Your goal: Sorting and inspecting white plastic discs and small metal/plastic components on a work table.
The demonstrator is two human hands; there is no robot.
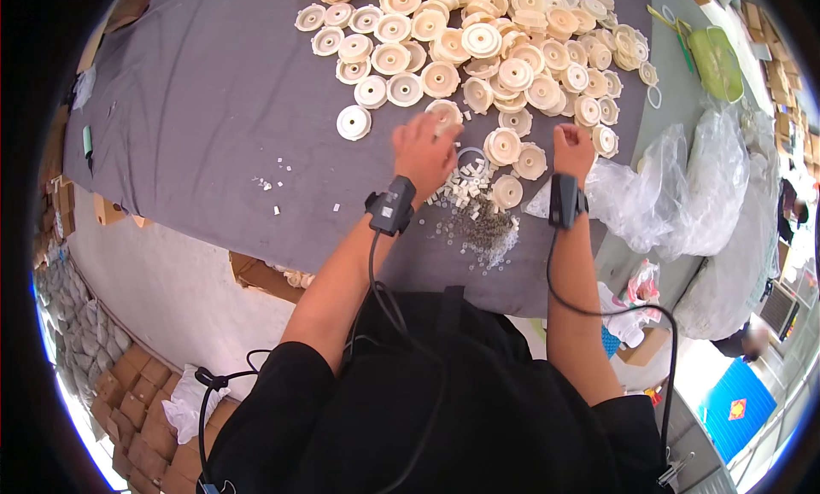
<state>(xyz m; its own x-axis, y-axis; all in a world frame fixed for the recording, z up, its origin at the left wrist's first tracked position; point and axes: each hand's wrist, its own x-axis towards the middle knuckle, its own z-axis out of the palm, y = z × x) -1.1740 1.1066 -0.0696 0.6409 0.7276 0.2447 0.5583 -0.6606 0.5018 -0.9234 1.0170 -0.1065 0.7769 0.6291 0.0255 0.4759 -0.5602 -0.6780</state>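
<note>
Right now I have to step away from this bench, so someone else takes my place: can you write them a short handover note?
Left hand: closed around a cream plastic disc at the near edge of the pile.
Right hand: loosely curled beside the discs; whether it holds anything cannot be told.
Things: big pile of cream discs across the grey table cover; small white pieces, a heap of tiny metal parts and a thin ring lie between the hands. Clear plastic bags sit to the right.
Done or left: cannot tell which discs are finished; nothing is sorted apart.
</note>
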